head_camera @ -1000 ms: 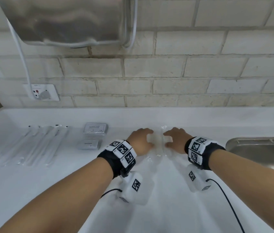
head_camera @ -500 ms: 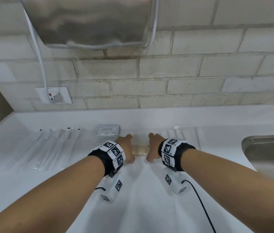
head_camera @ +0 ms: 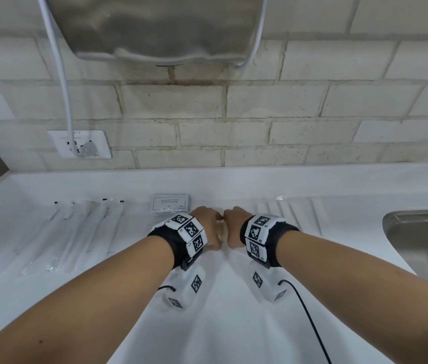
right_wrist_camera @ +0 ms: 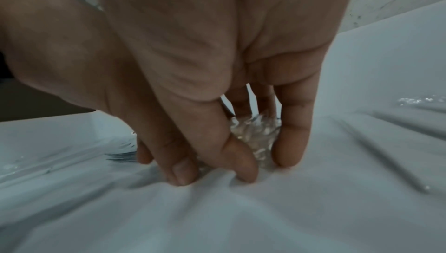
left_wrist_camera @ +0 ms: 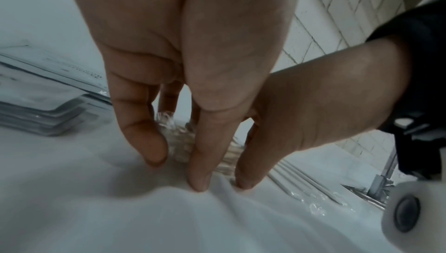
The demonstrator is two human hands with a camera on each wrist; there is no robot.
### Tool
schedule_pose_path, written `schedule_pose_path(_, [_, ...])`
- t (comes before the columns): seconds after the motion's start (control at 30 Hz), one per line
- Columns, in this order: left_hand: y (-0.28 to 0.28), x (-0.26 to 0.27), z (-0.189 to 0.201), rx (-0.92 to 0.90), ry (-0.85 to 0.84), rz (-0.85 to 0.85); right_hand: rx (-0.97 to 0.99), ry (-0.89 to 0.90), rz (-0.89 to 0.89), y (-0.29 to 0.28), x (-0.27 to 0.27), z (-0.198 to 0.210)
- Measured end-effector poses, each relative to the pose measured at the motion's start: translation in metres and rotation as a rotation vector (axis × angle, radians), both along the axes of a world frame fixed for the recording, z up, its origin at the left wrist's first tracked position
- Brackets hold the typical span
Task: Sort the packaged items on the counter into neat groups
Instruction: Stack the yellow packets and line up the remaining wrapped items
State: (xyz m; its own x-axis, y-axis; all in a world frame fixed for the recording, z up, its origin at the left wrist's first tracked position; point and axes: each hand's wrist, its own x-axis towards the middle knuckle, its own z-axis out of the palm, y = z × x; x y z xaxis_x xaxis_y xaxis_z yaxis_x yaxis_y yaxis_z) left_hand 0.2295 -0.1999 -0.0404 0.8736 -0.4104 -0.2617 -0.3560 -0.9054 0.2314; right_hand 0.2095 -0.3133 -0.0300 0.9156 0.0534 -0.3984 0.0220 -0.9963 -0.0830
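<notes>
A small bundle of clear crinkly packets (head_camera: 222,231) stands on the white counter (head_camera: 220,324), squeezed between both hands. My left hand (head_camera: 207,227) holds its left side, thumb in front and fingers behind, fingertips down on the counter; the left wrist view shows the bundle (left_wrist_camera: 179,140) between them. My right hand (head_camera: 235,224) grips the other side the same way, the bundle (right_wrist_camera: 255,133) showing between thumb and fingers. The hands almost touch. Most of the bundle is hidden by them.
A stack of flat shampoo sachets (head_camera: 171,204) lies just left of the hands. Long clear-wrapped sticks (head_camera: 76,232) lie in a row at the far left, long white packets (head_camera: 291,210) to the right. A steel sink (head_camera: 423,232) sits at the right edge. A wall socket (head_camera: 81,144) is behind.
The hands lay apart and flat on the clear packets. They have drawn together and pressed the packets into one upright bundle between them.
</notes>
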Motion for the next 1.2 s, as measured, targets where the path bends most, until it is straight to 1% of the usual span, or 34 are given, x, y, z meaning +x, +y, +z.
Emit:
schedule_pose_path(0.2, [0.007, 0.009, 0.005, 0.05, 0.041, -0.059, -0.011, -0.007, 0.071, -0.009, 0.004, 0.001])
schedule_pose_path(0.4, [0.0, 0.014, 0.013, 0.173, 0.041, -0.128, -0.007, 0.007, 0.122, -0.017, 0.01, 0.001])
schedule_pose_path(0.6, [-0.006, 0.022, 0.014, 0.223, 0.042, -0.107, -0.033, 0.015, 0.158, -0.022, 0.023, 0.005])
schedule_pose_path(0.8, [-0.012, 0.039, 0.015, 0.172, 0.022, -0.083, 0.022, -0.007, 0.119, -0.023, 0.043, 0.006])
schedule_pose_path(1.0, [-0.014, 0.056, 0.012, 0.056, 0.0, -0.021, 0.141, -0.097, 0.006, -0.03, 0.058, 0.002])
schedule_pose_path(1.1, [-0.011, 0.057, 0.01, 0.014, -0.043, 0.04, 0.183, -0.151, -0.063, -0.035, 0.056, -0.002])
schedule_pose_path(1.2, [-0.004, 0.053, 0.006, -0.041, -0.08, 0.13, 0.185, -0.176, -0.128, -0.041, 0.051, -0.006])
